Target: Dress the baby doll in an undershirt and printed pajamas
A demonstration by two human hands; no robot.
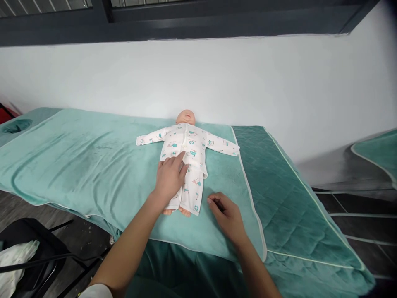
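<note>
A baby doll (185, 117) lies on its back on a light green towel (93, 165), arms spread, dressed in a white printed suit (189, 145). My left hand (170, 176) rests flat on the doll's hip and upper leg, fingers stretched out and pointing at its belly. My right hand (226, 215) lies on the towel just right of the doll's feet (178, 212), fingers curled loosely with nothing seen in them.
The towel covers a padded table with a darker green quilted cover (279, 198) against a white wall (198, 78). A black chair with white cloth (18, 256) stands at lower left. Another green-covered table (378, 153) shows at far right.
</note>
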